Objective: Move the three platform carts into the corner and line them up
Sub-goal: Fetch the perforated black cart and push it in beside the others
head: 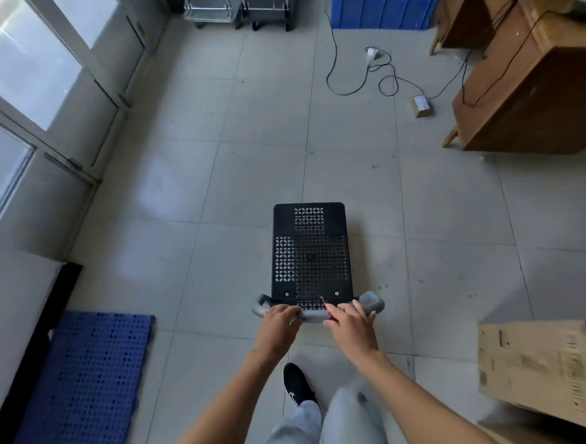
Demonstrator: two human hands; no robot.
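Two hands on grey push handle (316, 313) of black platform cart (310, 255), mid-floor. Left hand (279, 320) curled over bar, gripping. Right hand (352, 324) laid on bar, fingers loosely extended. Two further carts (237, 5) parked side by side at far wall.

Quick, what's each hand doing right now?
Left hand: closed on the grey handle bar of the black perforated platform cart.
Right hand: resting on that bar, grip unclear.
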